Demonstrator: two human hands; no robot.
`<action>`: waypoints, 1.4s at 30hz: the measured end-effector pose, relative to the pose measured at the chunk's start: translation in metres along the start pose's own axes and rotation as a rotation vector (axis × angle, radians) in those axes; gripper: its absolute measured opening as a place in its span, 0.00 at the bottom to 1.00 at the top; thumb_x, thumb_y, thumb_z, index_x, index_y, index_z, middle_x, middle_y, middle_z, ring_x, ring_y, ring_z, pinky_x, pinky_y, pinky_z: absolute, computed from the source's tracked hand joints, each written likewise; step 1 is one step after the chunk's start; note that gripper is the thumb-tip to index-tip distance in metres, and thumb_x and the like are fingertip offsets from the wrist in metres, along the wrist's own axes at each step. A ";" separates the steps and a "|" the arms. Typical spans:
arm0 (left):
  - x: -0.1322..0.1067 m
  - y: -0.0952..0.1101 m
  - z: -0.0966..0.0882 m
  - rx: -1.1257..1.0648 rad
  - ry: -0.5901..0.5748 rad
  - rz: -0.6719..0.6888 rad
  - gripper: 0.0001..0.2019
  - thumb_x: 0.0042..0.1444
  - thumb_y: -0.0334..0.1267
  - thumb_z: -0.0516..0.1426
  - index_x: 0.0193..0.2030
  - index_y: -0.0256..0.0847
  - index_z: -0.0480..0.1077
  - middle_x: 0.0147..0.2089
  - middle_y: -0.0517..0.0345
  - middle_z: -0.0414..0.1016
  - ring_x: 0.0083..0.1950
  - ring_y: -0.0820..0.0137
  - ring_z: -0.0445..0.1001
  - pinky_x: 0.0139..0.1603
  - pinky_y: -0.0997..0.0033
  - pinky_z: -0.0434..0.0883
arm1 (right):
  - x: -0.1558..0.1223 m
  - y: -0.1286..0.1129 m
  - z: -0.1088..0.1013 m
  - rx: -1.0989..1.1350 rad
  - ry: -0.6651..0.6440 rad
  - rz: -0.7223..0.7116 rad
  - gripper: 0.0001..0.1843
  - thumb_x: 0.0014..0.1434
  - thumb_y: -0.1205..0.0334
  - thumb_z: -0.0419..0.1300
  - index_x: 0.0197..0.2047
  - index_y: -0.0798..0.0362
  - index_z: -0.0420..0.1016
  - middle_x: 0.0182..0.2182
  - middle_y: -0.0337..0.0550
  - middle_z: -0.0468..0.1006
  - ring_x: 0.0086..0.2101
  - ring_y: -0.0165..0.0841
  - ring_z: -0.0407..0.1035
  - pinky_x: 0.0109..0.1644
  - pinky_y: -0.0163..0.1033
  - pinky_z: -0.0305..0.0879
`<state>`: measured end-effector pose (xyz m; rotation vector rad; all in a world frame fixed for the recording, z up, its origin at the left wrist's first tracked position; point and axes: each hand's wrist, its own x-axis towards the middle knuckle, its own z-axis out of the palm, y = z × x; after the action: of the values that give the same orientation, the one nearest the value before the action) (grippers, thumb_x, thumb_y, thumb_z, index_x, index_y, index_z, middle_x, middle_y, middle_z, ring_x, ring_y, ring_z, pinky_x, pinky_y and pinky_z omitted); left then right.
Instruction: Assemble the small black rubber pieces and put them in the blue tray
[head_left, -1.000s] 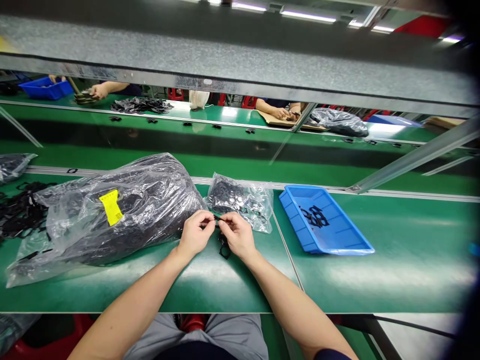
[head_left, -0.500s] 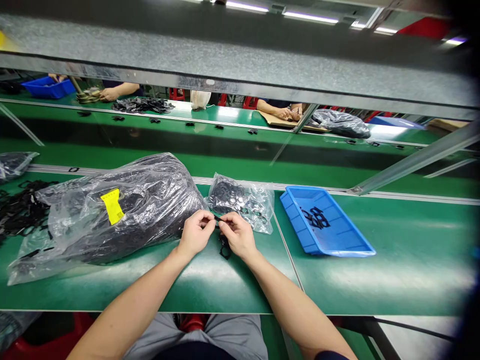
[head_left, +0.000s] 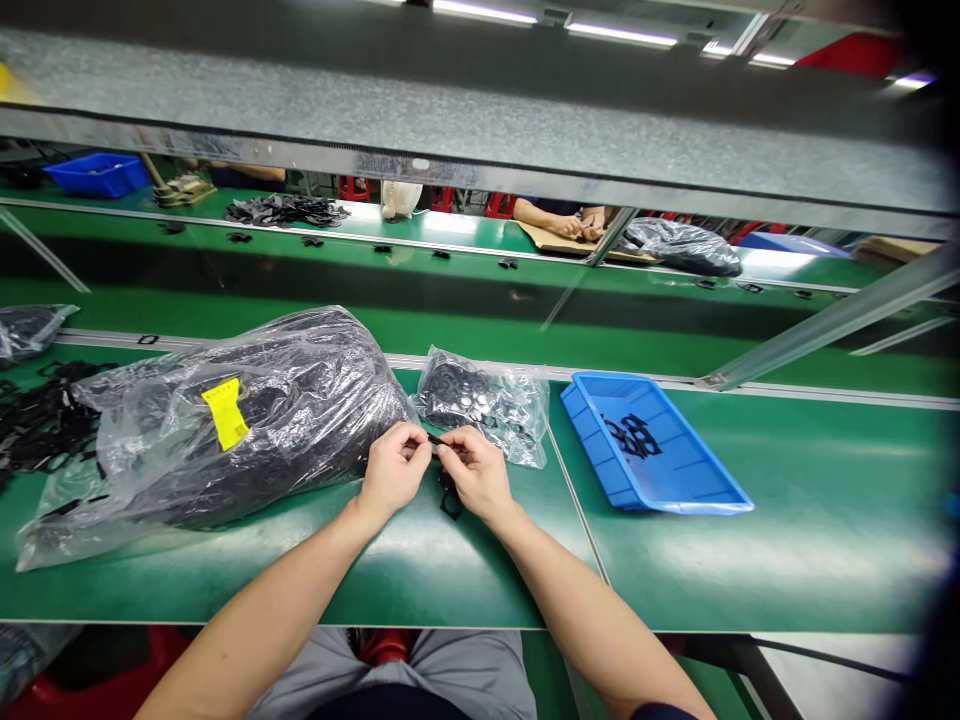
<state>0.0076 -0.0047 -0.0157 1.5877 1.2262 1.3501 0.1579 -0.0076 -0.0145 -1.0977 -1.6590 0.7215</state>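
Observation:
Between my fingertips is a small black part (head_left: 435, 440), mostly hidden by the fingers. My left hand (head_left: 395, 468) pinches its left end, and my right hand (head_left: 478, 474) pinches the right end. Another black part (head_left: 450, 498) with a ring-like opening lies on the green table just below my right hand. Behind my hands rests a clear plastic bag (head_left: 517, 400) of round black pieces. To the left, close to my left hand, lies a big clear bag (head_left: 300, 400) stuffed with black parts, bearing a yellow label (head_left: 225, 413).
A blue tray (head_left: 697, 460) with several black frames (head_left: 630, 436) stands to the right. Loose black parts (head_left: 45, 410) are heaped at the far left. Beyond a metal rail, small black parts sit along a green belt (head_left: 450, 310). A co-worker's hands (head_left: 585, 226) work across it.
My hands stay nearly in place, still pinching the small part. Across the line, a co-worker's hand at the far left has drawn back. Parts on the belt have shifted slightly right.

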 end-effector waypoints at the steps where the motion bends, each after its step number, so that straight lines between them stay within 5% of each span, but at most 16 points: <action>1: 0.000 -0.001 0.000 -0.005 0.000 -0.016 0.03 0.55 0.33 0.55 0.31 0.40 0.68 0.34 0.57 0.71 0.33 0.72 0.72 0.34 0.75 0.72 | 0.000 0.000 0.000 -0.008 0.003 -0.010 0.04 0.60 0.62 0.58 0.36 0.51 0.73 0.33 0.41 0.72 0.29 0.31 0.69 0.30 0.35 0.67; 10: -0.002 -0.002 0.001 -0.013 0.001 0.033 0.03 0.55 0.33 0.55 0.34 0.39 0.69 0.37 0.56 0.72 0.36 0.72 0.72 0.35 0.74 0.72 | 0.000 0.000 0.001 0.020 0.001 0.034 0.04 0.59 0.61 0.58 0.35 0.51 0.73 0.31 0.40 0.71 0.27 0.30 0.67 0.28 0.35 0.66; 19: 0.008 0.003 -0.002 -0.380 -0.080 -0.368 0.06 0.48 0.36 0.60 0.33 0.36 0.72 0.30 0.60 0.72 0.28 0.76 0.70 0.29 0.77 0.69 | 0.001 -0.003 0.002 0.242 -0.069 0.215 0.08 0.57 0.56 0.60 0.35 0.52 0.70 0.25 0.38 0.72 0.22 0.29 0.67 0.26 0.36 0.68; 27: 0.004 0.006 0.002 -0.380 -0.080 -0.307 0.08 0.51 0.37 0.59 0.37 0.36 0.71 0.30 0.59 0.74 0.30 0.72 0.73 0.33 0.72 0.72 | 0.004 -0.001 0.001 0.557 -0.072 0.430 0.15 0.51 0.53 0.66 0.35 0.52 0.67 0.25 0.38 0.76 0.25 0.32 0.73 0.31 0.39 0.72; 33: 0.002 0.005 -0.001 -0.023 -0.129 -0.056 0.07 0.55 0.35 0.57 0.37 0.39 0.76 0.36 0.55 0.76 0.35 0.71 0.72 0.36 0.72 0.70 | 0.005 0.003 -0.005 0.231 -0.121 0.261 0.16 0.53 0.52 0.64 0.43 0.51 0.75 0.35 0.44 0.77 0.33 0.34 0.71 0.34 0.38 0.70; 38: 0.002 -0.003 0.003 -0.221 -0.128 -0.210 0.09 0.53 0.36 0.59 0.41 0.36 0.73 0.33 0.56 0.75 0.33 0.72 0.72 0.35 0.72 0.70 | 0.006 0.005 -0.005 0.266 -0.049 0.356 0.17 0.53 0.49 0.64 0.39 0.53 0.75 0.24 0.38 0.72 0.22 0.29 0.64 0.25 0.35 0.63; 42: 0.003 -0.004 0.004 -0.287 -0.119 -0.249 0.08 0.53 0.37 0.59 0.38 0.35 0.72 0.31 0.57 0.74 0.31 0.72 0.72 0.34 0.72 0.70 | 0.007 0.004 -0.003 0.358 -0.025 0.393 0.19 0.50 0.48 0.66 0.38 0.53 0.73 0.25 0.37 0.71 0.23 0.29 0.65 0.26 0.35 0.64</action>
<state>0.0108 -0.0005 -0.0191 1.2517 1.0656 1.1936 0.1613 0.0005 -0.0142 -1.1636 -1.2763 1.2361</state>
